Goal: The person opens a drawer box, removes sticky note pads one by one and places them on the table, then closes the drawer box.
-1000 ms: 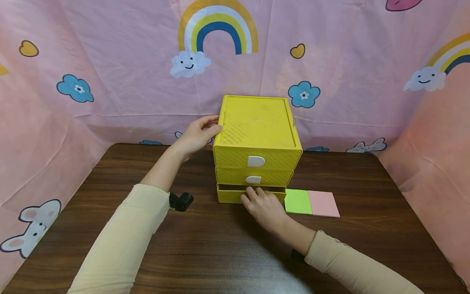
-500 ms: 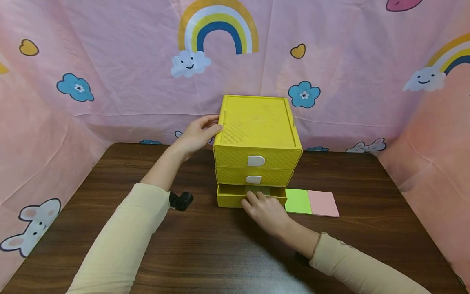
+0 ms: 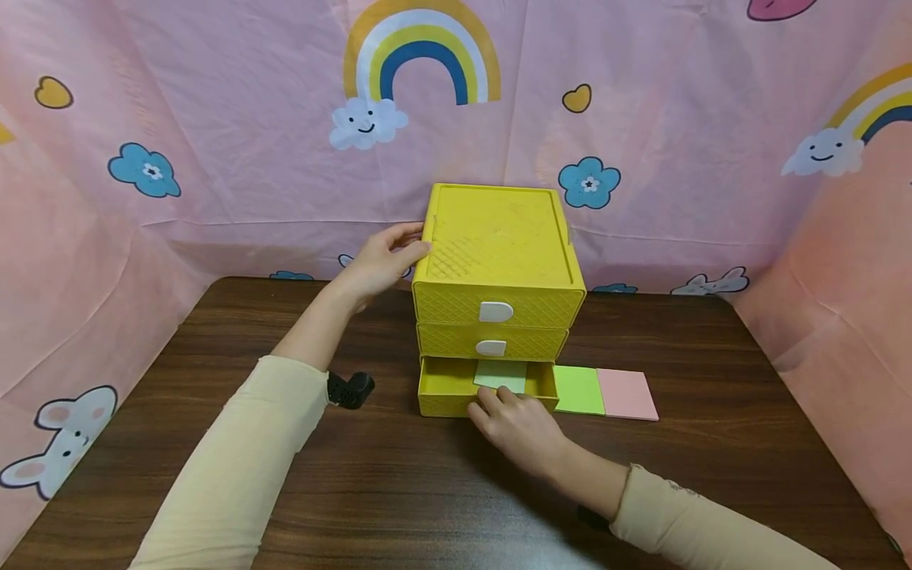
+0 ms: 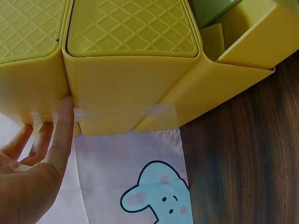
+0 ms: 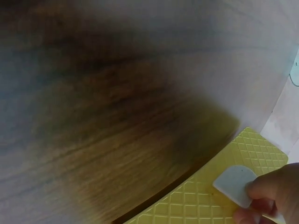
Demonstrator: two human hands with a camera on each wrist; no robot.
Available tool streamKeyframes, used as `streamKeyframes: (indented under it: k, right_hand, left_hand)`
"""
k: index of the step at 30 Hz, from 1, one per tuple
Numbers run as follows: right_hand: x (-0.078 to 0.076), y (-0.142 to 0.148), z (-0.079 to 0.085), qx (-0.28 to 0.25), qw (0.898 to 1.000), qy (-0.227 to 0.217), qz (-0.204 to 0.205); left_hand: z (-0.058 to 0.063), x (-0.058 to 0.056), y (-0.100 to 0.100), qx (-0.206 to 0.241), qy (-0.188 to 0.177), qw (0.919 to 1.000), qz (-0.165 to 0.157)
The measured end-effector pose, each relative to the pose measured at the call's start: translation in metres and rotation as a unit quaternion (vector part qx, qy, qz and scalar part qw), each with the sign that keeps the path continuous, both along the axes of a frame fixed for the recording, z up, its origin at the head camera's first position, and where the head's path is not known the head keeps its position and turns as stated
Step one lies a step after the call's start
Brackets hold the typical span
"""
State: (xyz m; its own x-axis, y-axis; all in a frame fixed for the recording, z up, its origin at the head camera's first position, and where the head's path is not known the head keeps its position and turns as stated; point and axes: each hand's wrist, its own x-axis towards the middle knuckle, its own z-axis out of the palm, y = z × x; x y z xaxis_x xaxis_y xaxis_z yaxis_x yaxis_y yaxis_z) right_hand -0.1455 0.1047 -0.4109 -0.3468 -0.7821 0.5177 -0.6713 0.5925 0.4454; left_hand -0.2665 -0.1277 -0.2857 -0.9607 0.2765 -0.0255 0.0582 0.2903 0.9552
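Note:
A yellow drawer unit [image 3: 502, 237] stands on the brown table. Against its left side rests my left hand [image 3: 385, 260], thumb near the top edge; in the left wrist view the extended fingers touch the yellow wall. The bottom drawer [image 3: 445, 402] is pulled out, while the upper two drawers are closed. In the right wrist view, my right hand [image 5: 275, 193] pinches the drawer's white handle [image 5: 233, 183] between thumb and fingers. From the head view, this right hand covers the handle. Inside the open drawer lies a pale green square [image 3: 501, 374], its front part hidden by my fingers.
Right of the drawer, a bright green square [image 3: 579, 390] and a pink square [image 3: 627, 394] lie side by side on the wooden table [image 3: 370, 483]. A patterned pink cloth [image 3: 271, 158] hangs close behind the unit. A black device [image 3: 351, 390] sits at my left wrist.
My right hand has drawn the bottom drawer steadily out toward me, uncovering the pale green square inside. The left hand has kept its place on the unit's side.

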Motion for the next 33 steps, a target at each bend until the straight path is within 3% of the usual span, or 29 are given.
streamKeyframes:
  k: [10, 20, 33]
  right_hand:
    - [0.014, 0.0, 0.0, -0.004, 1.0, 0.013, 0.009]
    - [0.03, -0.003, 0.002, -0.009, 1.0, -0.018, 0.02]
    - [0.045, -0.003, 0.005, -0.006, 0.999, -0.022, 0.032]
  left_hand:
    - [0.001, 0.001, 0.001, 0.001, -0.003, 1.0, 0.004]
    - [0.002, 0.002, 0.0, -0.009, 0.006, 0.9999, 0.002]
    - [0.001, 0.0, 0.001, -0.007, 0.005, 0.9999, 0.007]
